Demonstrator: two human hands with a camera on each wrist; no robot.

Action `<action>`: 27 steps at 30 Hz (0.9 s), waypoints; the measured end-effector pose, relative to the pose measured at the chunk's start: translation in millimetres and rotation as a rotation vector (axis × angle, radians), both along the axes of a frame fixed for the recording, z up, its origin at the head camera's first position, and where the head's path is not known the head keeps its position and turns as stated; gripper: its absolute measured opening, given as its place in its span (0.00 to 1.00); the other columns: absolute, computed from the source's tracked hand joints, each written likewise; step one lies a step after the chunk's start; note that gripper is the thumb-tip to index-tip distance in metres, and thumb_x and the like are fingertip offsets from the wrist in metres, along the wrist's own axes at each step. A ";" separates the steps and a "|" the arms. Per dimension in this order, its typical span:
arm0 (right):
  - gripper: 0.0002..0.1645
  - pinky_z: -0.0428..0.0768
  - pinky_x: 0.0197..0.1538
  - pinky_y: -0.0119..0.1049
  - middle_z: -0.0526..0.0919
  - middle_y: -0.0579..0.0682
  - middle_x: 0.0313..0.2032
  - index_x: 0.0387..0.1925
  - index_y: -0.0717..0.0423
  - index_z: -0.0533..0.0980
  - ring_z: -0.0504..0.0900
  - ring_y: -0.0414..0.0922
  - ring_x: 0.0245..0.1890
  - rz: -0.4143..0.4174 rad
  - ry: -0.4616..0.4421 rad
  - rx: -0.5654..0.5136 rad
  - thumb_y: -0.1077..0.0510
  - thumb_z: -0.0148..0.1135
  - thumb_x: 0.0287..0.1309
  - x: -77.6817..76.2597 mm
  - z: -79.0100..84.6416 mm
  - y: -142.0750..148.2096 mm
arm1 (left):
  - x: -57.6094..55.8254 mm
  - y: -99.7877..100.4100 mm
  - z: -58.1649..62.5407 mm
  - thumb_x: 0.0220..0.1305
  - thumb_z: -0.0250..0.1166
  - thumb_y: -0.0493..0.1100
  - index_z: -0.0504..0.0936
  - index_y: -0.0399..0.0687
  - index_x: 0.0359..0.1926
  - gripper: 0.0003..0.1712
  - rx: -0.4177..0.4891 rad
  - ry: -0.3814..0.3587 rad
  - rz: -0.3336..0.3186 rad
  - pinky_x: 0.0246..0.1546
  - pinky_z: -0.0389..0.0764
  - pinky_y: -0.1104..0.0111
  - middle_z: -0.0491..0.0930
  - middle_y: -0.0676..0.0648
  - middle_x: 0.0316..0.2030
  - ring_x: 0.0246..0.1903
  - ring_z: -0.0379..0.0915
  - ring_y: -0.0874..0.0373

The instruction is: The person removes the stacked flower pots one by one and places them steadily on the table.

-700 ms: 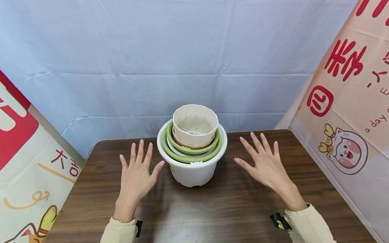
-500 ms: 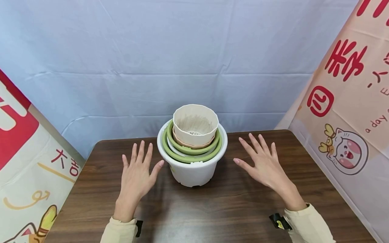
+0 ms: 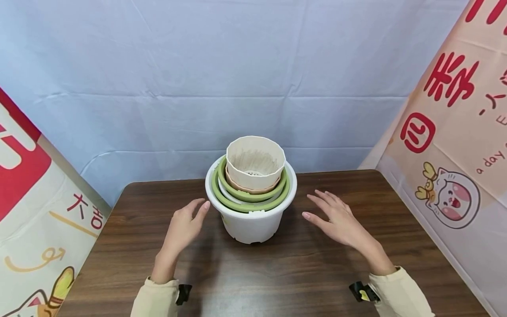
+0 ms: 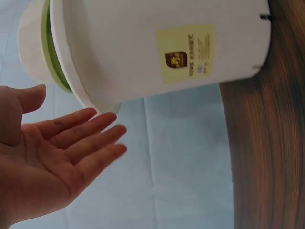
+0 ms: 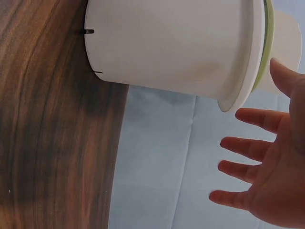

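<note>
Nested pots (image 3: 251, 193) stand mid-frame, apparently stacked by size to save room, between left hand (image 3: 183, 226), lower left, and right hand (image 3: 338, 221), lower right, both empty, fingers extended.

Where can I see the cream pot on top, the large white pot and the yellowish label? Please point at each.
Cream pot (image 3: 255, 161): head view, on its inner wall.
Large white pot (image 3: 251, 229): head view, on its front outer wall.
Yellowish label (image 4: 186, 53): left wrist view, on its middle.
</note>
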State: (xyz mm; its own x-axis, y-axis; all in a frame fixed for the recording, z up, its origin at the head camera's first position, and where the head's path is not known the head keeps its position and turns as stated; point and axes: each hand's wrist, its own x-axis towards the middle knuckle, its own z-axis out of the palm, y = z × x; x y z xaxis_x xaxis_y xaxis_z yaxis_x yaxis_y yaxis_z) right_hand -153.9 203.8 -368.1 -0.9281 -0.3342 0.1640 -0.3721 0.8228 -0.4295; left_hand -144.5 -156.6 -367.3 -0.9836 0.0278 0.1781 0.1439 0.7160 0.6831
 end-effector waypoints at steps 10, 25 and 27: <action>0.31 0.67 0.55 0.56 0.74 0.61 0.51 0.53 0.64 0.71 0.69 0.59 0.54 0.052 -0.040 -0.065 0.44 0.56 0.60 -2.3 -8.5 -0.1 | -13.8 3.3 4.7 0.68 0.53 0.49 0.73 0.30 0.50 0.24 0.515 -0.250 0.054 0.52 0.73 0.57 0.75 0.34 0.48 0.51 0.70 0.44; 0.26 0.71 0.53 0.53 0.76 0.61 0.49 0.50 0.66 0.73 0.72 0.57 0.52 0.109 -0.041 -0.084 0.50 0.59 0.58 -4.7 -3.7 -1.1 | -26.2 10.5 -0.2 0.66 0.56 0.40 0.68 0.24 0.52 0.22 0.911 -0.381 0.113 0.50 0.74 0.64 0.76 0.41 0.41 0.39 0.76 0.60; 0.26 0.71 0.53 0.53 0.76 0.61 0.49 0.50 0.66 0.73 0.73 0.57 0.52 0.120 -0.036 -0.081 0.50 0.59 0.59 -6.2 -2.4 -0.5 | -26.9 10.6 -0.2 0.66 0.56 0.40 0.68 0.24 0.52 0.22 0.923 -0.392 0.114 0.50 0.74 0.63 0.76 0.42 0.40 0.39 0.76 0.60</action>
